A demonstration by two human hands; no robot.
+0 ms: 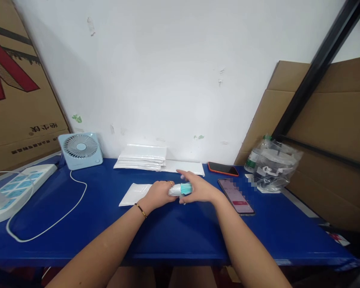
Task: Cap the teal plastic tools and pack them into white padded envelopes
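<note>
My left hand (160,193) is closed around a small white, plastic-wrapped bundle (174,190) with a teal end (186,188). What the bundle contains cannot be made out. My right hand (199,188) comes in from the other side, its fingers spread around the teal end without visibly closing on it. A flat white packet (135,194) lies on the blue table, partly hidden by my left hand. Behind the hands, against the wall, a stack of white packets (141,157) sits beside another flat white packet (184,167).
To the left stand a light blue fan (81,150) and a white power strip (21,192) with a cable. An orange-edged phone (223,169) and a lit phone (237,198) lie right of the hands. Further right are a plastic bottle (252,160) and a clear bag (274,168).
</note>
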